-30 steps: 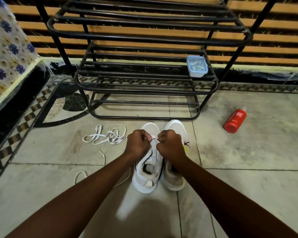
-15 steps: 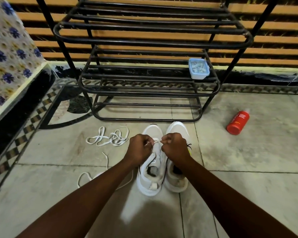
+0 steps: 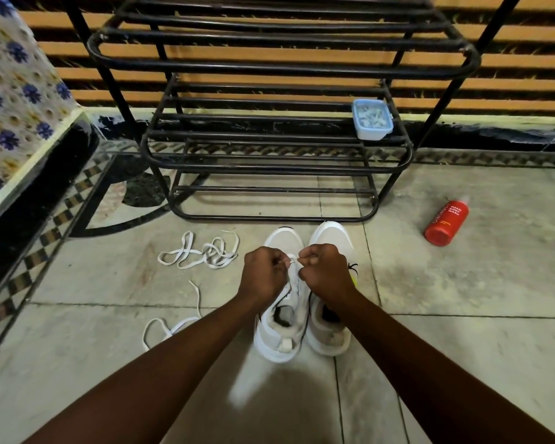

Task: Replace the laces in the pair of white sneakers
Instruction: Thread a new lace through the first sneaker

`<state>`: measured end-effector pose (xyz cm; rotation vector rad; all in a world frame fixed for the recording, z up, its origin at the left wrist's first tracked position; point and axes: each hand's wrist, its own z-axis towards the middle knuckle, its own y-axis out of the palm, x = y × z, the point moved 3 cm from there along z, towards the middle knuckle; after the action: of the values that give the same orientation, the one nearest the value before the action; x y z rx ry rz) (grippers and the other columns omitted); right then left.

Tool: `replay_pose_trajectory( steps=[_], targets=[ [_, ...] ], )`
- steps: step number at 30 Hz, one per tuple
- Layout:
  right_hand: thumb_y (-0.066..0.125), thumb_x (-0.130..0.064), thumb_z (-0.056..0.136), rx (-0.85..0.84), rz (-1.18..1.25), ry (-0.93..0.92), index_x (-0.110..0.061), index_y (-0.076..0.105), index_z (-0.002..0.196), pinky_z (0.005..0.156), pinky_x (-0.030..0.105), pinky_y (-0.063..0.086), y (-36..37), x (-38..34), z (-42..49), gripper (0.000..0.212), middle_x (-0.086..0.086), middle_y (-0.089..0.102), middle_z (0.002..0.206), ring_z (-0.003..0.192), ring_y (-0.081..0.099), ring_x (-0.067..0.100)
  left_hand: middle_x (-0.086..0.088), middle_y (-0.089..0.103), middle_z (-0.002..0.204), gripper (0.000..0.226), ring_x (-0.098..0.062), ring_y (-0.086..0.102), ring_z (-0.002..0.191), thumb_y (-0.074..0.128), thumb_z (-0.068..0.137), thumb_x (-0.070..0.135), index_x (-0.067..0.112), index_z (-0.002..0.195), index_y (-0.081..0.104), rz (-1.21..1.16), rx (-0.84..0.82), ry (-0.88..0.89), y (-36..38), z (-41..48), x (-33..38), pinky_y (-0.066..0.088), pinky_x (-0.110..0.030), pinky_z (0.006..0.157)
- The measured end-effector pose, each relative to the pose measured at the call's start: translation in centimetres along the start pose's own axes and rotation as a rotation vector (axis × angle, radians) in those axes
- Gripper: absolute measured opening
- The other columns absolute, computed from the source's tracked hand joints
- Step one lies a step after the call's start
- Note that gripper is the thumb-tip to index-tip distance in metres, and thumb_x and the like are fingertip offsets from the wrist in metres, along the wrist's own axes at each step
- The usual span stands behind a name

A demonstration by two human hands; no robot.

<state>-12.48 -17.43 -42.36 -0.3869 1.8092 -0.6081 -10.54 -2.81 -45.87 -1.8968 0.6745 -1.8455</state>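
Two white sneakers stand side by side on the tiled floor, toes pointing away from me. Over the left sneaker [image 3: 281,334] my left hand [image 3: 265,274] and my right hand [image 3: 326,270] each pinch a stretch of the white lace [image 3: 293,259] that spans the small gap between them. The right sneaker [image 3: 330,235] sits partly under my right hand. A loose white lace [image 3: 202,251] lies bundled on the floor to the left. Another lace [image 3: 173,325] trails from beneath my left forearm.
A black metal shoe rack [image 3: 269,168] stands just beyond the sneakers, with a small blue plastic box [image 3: 372,120] on its lower shelf. A red bottle [image 3: 446,219] lies on the floor to the right. A patterned cloth [image 3: 16,100] covers a raised ledge at left.
My hands have drawn slightly apart, so a short stretch of lace shows between them. The camera has moved closer to the shoes.
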Motion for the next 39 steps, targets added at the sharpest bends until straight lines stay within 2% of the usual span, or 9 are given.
replay_pose_trajectory(
  steps=[3,7,13,19,22,28,32,35,39],
  targets=[
    [0.068,0.002,0.072,-0.001,0.001,-0.017,-0.009,0.071,0.103,0.061,0.001,0.037,0.0,0.0,0.0,0.033,0.002,0.074,0.089,0.083,0.065,0.012,0.005,0.072,0.073,0.020,-0.014,0.068,0.077,0.061,0.087,0.007,0.017,0.077,0.075,0.115,-0.014,0.038,0.0,0.0,0.9,0.054,-0.029,0.077],
    [0.070,0.002,0.069,-0.034,-0.002,-0.028,-0.009,0.069,0.105,0.078,0.020,0.048,0.0,-0.1,0.0,0.037,0.003,0.074,0.091,0.089,0.068,0.015,-0.002,0.071,0.096,0.021,-0.027,0.062,0.101,0.052,0.083,0.009,0.021,0.085,0.069,0.283,-0.060,-0.050,0.2,0.4,2.0,0.053,-0.037,0.083],
    [0.071,0.003,0.068,-0.106,-0.018,-0.021,-0.011,0.066,0.103,0.070,0.021,0.045,0.0,-0.5,0.3,0.037,-0.004,0.067,0.075,0.077,0.062,0.012,-0.005,0.070,0.094,0.011,-0.033,0.067,0.092,0.059,0.084,0.022,0.023,0.089,0.069,0.465,-0.051,-0.026,0.4,1.0,2.7,0.041,-0.030,0.066],
    [0.074,0.000,0.068,-0.088,-0.009,-0.010,-0.011,0.066,0.104,0.073,0.020,0.046,0.0,-0.1,0.3,0.038,-0.001,0.071,0.079,0.084,0.067,0.016,-0.005,0.073,0.104,0.016,-0.032,0.065,0.103,0.056,0.088,0.015,0.021,0.093,0.070,0.392,-0.064,-0.065,0.8,1.2,2.4,0.051,-0.038,0.084],
    [0.075,-0.003,0.068,-0.074,-0.025,-0.006,-0.011,0.066,0.104,0.073,0.020,0.046,0.2,0.0,0.3,0.038,-0.002,0.072,0.082,0.083,0.066,0.016,0.000,0.073,0.098,0.017,-0.029,0.065,0.099,0.058,0.083,0.011,0.023,0.084,0.070,0.281,-0.042,-0.135,0.7,1.0,2.2,0.051,-0.036,0.082],
    [0.061,-0.012,0.085,-0.024,-0.111,-0.013,-0.008,0.069,0.108,0.102,0.043,0.046,0.0,-1.4,1.2,0.025,0.010,0.073,0.105,0.110,0.064,0.032,0.002,0.072,0.091,0.026,-0.026,0.065,0.093,0.053,0.077,0.002,0.023,0.078,0.068,0.199,-0.036,-0.162,0.0,0.7,2.0,0.049,-0.031,0.072],
    [0.058,-0.006,0.082,-0.064,-0.196,-0.011,-0.009,0.067,0.102,0.095,0.044,0.053,-0.1,-1.9,2.2,0.022,0.016,0.069,0.102,0.100,0.066,0.037,0.006,0.071,0.085,0.026,-0.026,0.066,0.093,0.052,0.074,-0.001,0.021,0.077,0.067,0.206,-0.048,-0.138,-0.1,0.7,2.2,0.053,-0.038,0.081],
    [0.060,-0.007,0.082,-0.069,-0.344,-0.081,-0.011,0.067,0.103,0.096,0.041,0.049,0.1,-2.0,2.4,0.023,0.011,0.066,0.112,0.111,0.058,0.033,0.006,0.071,0.084,0.024,-0.027,0.066,0.095,0.054,0.075,0.000,0.020,0.077,0.067,0.214,-0.043,-0.109,-0.1,0.5,2.2,0.052,-0.040,0.083],
    [0.059,-0.010,0.085,-0.086,-0.481,-0.152,-0.014,0.069,0.101,0.090,0.041,0.053,0.4,-2.5,2.7,0.019,0.012,0.067,0.109,0.106,0.062,0.035,0.005,0.072,0.087,0.024,-0.026,0.065,0.096,0.054,0.074,0.002,0.022,0.075,0.067,0.208,-0.052,-0.118,-0.2,0.6,2.0,0.053,-0.039,0.082]
  ],
)
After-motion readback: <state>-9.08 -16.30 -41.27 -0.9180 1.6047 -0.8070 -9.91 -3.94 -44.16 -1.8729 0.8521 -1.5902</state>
